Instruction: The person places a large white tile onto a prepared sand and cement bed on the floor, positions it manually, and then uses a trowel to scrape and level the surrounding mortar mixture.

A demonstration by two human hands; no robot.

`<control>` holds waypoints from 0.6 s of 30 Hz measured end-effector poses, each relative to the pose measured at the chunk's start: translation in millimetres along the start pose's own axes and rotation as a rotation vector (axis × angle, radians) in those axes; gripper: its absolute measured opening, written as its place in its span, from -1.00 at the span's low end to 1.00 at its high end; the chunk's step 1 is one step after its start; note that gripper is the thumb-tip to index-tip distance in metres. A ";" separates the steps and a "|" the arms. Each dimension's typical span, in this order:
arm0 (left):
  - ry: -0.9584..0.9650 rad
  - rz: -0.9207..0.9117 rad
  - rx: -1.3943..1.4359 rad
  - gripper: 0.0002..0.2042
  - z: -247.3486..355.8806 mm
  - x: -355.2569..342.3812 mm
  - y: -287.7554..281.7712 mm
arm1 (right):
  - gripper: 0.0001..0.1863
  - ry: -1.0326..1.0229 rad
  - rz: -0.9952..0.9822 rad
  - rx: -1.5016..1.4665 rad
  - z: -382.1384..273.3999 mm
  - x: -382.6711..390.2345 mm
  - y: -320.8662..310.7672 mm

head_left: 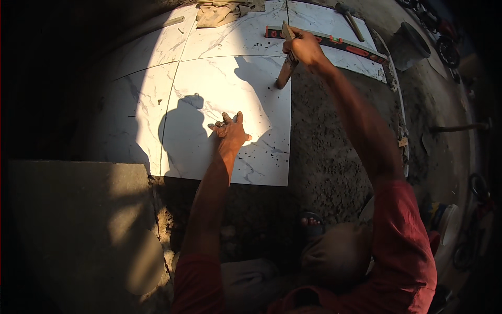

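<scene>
Left hand (230, 131) lies open, flat on the marble tile (219, 99); right hand (303, 48) at one o'clock grips the hammer (286, 68). Tap lightly, handle-end down, near the tile's edge.

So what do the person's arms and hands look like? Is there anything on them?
Both arms are bare from short dark red sleeves down. The left hand and right hand wear no gloves, and I see no watch or rings on the fingers.
</scene>
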State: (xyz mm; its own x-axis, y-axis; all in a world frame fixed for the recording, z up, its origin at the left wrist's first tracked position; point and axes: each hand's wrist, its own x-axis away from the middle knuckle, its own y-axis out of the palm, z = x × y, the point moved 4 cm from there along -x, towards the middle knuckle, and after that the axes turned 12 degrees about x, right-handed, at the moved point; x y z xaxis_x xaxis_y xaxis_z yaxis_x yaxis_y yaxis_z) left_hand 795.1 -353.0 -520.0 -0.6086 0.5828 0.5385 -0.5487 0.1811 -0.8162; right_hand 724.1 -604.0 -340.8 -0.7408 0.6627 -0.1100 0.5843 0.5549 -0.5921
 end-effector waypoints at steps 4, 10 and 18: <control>0.025 0.076 -0.033 -0.08 -11.8 17.7 -18.6 | -0.72 -0.094 0.110 -0.296 -41.4 -3.3 -7.1; 0.063 0.081 -0.009 -0.08 -1.1 17.0 -15.1 | -0.74 0.017 0.048 -0.072 -11.3 -29.0 4.9; 0.036 0.057 0.007 -0.07 -11.7 19.8 -14.0 | -0.63 -0.032 0.005 -0.127 -30.4 3.0 21.5</control>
State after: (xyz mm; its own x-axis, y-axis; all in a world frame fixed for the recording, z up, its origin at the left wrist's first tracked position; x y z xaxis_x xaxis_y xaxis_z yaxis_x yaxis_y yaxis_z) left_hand 797.5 -334.7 -500.4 -0.6180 0.6199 0.4835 -0.5181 0.1414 -0.8436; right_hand 744.5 -574.8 -329.6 -0.7470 0.6501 -0.1393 0.6236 0.6126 -0.4856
